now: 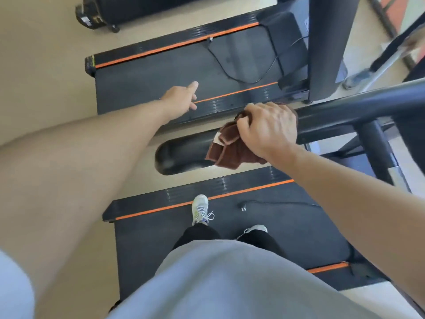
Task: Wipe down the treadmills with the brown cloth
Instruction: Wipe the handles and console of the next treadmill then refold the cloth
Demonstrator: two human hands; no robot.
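I stand on the belt of the near treadmill (pixel 230 245), black with orange stripes. My right hand (pixel 269 130) grips the brown cloth (pixel 230 146) around the end of this treadmill's black handrail (pixel 345 109); the cloth's loose folds hang below my fingers. My left hand (pixel 181 96) hovers in the air to the left, fingers relaxed and extended, holding nothing. Beyond the handrail lies a second treadmill (pixel 161 79) of the same kind, with a black power cord lying on its belt.
A loose plug and cord (pixel 243 207) lie on the near belt by my white shoes. A third machine (pixel 103 14) sits at the top left. Another person's foot (pixel 356 79) shows at the right. Tan floor (pixel 46 65) lies to the left.
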